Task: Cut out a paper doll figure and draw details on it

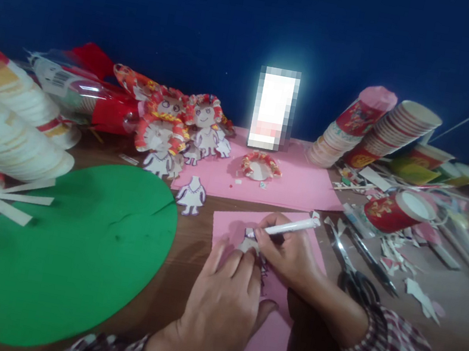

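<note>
My right hand (289,251) grips a white marker pen (291,227), its tip down by a small white paper cutout (249,243) with a dark purple outline. Beneath the cutout lies a pink paper sheet (262,350). My left hand (225,301) rests flat over the cutout's lower part, fingers stretched out, and hides much of it. A similar dress-shaped cutout (191,196) lies on the table just beyond the sheet. Farther back, a ring of red and yellow curled cup strips (262,167) sits on a second pink sheet (306,182).
At left are a green oval sheet (75,256) and stacked paper cups (6,129). Paper dolls (205,119) stand behind, near a bright phone-like screen (274,107). To the right lie scissors (349,268), a dark pen (374,260), paper scraps (422,296) and a red cup (391,212).
</note>
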`<state>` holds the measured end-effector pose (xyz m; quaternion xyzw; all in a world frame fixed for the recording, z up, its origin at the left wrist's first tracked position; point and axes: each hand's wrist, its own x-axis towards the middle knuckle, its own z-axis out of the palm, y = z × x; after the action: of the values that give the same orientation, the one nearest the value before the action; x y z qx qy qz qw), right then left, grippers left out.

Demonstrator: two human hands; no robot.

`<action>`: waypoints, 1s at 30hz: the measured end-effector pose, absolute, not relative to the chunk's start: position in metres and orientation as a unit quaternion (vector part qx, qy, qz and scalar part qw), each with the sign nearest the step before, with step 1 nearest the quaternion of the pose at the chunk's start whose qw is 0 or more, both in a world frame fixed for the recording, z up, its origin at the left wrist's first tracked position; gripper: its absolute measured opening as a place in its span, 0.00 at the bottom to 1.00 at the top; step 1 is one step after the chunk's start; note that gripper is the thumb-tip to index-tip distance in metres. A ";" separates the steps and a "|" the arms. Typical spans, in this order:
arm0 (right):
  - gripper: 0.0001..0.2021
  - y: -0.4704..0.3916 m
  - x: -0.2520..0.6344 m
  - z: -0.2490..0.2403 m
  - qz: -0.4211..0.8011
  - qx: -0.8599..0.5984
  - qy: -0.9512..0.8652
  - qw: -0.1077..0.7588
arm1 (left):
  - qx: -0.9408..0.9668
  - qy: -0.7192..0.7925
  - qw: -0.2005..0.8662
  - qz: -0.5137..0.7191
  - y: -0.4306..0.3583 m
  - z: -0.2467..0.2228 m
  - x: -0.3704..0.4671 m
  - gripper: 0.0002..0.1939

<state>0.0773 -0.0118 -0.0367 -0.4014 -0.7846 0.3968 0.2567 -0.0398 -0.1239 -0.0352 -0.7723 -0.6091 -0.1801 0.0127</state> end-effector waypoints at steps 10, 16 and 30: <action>0.05 -0.012 0.077 -0.034 0.405 -0.400 -0.784 0.247 | -0.774 -0.607 0.017 -0.181 -0.123 -0.036 -0.040 0.21; 0.06 -0.012 0.077 -0.034 0.420 -0.394 -0.781 0.242 | -0.772 -0.608 0.020 -0.182 -0.123 -0.037 -0.040 0.21; 0.05 -0.013 0.076 -0.034 0.412 -0.407 -0.775 0.254 | -0.774 -0.608 0.028 -0.175 -0.124 -0.038 -0.039 0.23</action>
<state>0.0761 -0.0128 -0.0343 -0.4065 -0.7750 0.4117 0.2543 -0.0392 -0.1241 -0.0383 -0.7736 -0.6083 -0.1754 0.0276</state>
